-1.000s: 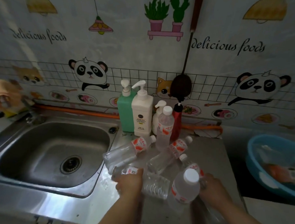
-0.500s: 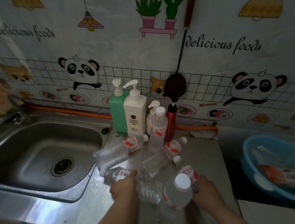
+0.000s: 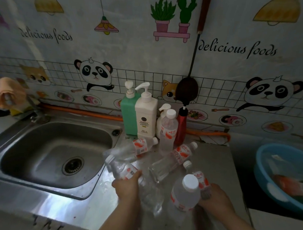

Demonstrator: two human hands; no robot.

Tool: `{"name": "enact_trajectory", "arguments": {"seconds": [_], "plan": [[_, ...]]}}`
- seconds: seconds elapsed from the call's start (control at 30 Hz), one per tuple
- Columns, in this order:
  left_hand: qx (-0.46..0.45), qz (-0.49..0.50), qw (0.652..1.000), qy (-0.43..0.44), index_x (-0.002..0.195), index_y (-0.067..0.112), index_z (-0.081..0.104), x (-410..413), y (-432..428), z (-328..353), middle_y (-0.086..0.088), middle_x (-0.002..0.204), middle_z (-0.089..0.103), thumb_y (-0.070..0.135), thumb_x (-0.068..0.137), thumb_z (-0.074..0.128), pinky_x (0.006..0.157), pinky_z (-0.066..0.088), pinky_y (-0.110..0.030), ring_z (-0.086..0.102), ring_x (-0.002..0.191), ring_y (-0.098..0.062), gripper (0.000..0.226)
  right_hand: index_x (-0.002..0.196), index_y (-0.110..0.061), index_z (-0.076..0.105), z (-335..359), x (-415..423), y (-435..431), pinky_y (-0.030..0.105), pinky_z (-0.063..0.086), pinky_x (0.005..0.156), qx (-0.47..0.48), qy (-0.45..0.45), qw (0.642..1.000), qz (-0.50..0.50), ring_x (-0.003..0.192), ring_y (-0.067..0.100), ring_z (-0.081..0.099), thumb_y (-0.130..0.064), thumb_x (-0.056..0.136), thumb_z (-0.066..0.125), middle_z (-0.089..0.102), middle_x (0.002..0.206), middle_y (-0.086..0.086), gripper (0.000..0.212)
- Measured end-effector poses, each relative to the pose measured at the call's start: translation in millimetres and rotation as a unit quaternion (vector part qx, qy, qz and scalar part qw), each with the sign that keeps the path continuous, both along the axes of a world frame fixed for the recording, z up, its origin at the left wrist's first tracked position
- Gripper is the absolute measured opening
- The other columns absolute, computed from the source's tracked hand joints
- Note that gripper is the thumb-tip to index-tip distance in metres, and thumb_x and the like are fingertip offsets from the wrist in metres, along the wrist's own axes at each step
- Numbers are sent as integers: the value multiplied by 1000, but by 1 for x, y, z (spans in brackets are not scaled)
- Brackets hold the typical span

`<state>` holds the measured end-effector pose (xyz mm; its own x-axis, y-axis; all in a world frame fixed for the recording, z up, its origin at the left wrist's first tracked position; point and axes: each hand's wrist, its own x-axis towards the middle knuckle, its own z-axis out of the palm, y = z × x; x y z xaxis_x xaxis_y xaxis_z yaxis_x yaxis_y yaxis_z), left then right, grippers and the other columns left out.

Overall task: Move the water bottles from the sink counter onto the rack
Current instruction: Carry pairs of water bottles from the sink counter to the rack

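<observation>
Head view: left hand point(image 3: 126, 187) fingers around tilted bottle point(image 3: 125, 171), cap up-left; right hand point(image 3: 214, 199) gripping another.

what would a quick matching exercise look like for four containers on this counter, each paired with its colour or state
Column 1
1. square pump bottle
2. slim bottle below the hanging ladle
3. water bottle by the pump bottles
4. water bottle with its cap toward the slim bottle

Column 2
A. lying on its side
B. green
C. standing upright, white cap
D. red

Pairs: 1-B, 2-D, 3-C, 4-A
</observation>
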<state>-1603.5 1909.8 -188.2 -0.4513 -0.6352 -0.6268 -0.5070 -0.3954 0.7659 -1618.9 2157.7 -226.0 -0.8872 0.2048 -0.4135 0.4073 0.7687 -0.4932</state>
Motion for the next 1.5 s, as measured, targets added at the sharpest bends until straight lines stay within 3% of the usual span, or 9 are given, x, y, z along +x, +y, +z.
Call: {"name": "enact_trajectory", "arguments": {"seconds": [0.13,0.27,0.4,0.6,0.73,0.87,1.07,1.3,1.5], "plan": [[-29,-23,997,63,133,6,28,3,-5,16,-21,130,50,11,71,80,99,44,-47,55,113,-40,81,85,-15,59,20,10,3,25,43,60,-59,34,997,-45,73,19,61,-29,72,75,64,80,2,24],[-60,-41,991,109,133,6,28,1,-5,35,-20,130,51,8,70,80,101,43,-47,54,115,-39,82,90,-15,65,35,16,11,27,51,58,-99,87,989,-72,67,14,64,-27,67,78,67,73,-4,29],[-99,-85,974,183,133,8,29,-2,-5,66,-18,132,50,6,70,79,102,45,-46,54,118,-35,81,93,-22,52,81,17,14,24,35,53,-156,154,973,-75,65,12,50,-10,72,78,52,73,-6,35],[-200,-148,934,258,131,22,28,-8,-17,124,-13,127,49,12,70,78,94,50,-49,55,113,-29,79,126,-8,50,136,-4,7,38,45,84,-229,242,942,-31,103,30,61,-7,72,77,63,112,11,61],[-271,-171,903,286,133,27,25,-6,-30,167,-11,129,41,17,72,77,95,49,-52,49,116,-28,81,127,-14,45,185,-13,-25,42,48,86,-274,304,912,14,106,29,60,-8,74,74,62,115,6,61],[-340,-160,872,313,134,21,28,1,-47,204,-11,126,41,21,73,77,90,50,-41,47,111,-24,79,115,-17,54,232,-16,-66,27,48,69,-334,342,874,87,90,13,62,-6,75,72,64,102,-3,46],[-353,-104,865,341,132,18,31,16,-86,245,-6,117,42,18,74,76,75,40,-25,47,102,-18,74,103,-25,58,278,-14,-146,23,52,76,-354,387,832,177,94,3,63,-3,72,74,65,104,-7,41],[-411,-52,843,342,130,13,32,41,-166,262,-8,121,43,18,72,79,80,41,-23,44,106,-16,75,120,-12,49,290,-3,-258,43,57,84,-388,381,815,199,103,20,63,-10,69,77,59,113,0,58],[-446,-1,829,337,126,8,36,79,-274,264,-10,116,48,14,67,82,75,42,-21,50,105,-20,75,125,-13,44,291,22,-384,43,58,79,-403,337,823,215,98,23,62,-8,69,77,58,108,-1,65]]}}
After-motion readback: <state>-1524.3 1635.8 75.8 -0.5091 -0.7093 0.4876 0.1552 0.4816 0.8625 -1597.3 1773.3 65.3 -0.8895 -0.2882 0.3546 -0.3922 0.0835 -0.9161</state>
